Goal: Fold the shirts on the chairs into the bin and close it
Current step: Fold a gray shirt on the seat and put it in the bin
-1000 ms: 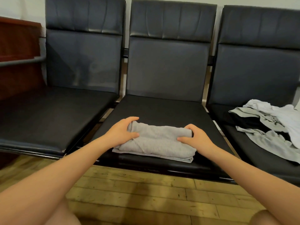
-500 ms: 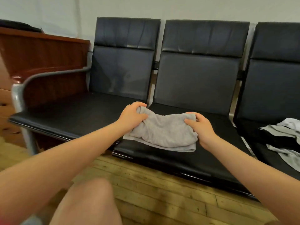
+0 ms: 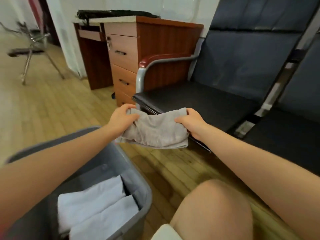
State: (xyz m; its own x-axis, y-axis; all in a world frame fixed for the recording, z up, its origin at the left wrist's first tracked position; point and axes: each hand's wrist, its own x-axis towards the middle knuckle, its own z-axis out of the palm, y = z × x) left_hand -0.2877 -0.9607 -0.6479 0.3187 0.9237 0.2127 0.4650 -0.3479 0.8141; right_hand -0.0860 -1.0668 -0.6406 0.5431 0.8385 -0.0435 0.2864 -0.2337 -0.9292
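Two hands, left hand point(image 3: 121, 118) and right hand point(image 3: 192, 124), grip the folded grey shirt point(image 3: 155, 131).

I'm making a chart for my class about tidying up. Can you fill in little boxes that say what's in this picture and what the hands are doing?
held thing: folded grey shirt, lifted in the air in front of the chair seat
left hand: grips the shirt's left end
right hand: grips the shirt's right end
bin: grey, open, on the floor at lower left
inside bin: folded pale shirts
chairs: black, seats in view bare
nearby: wooden drawer cabinet beside the chairs
lid: not in view
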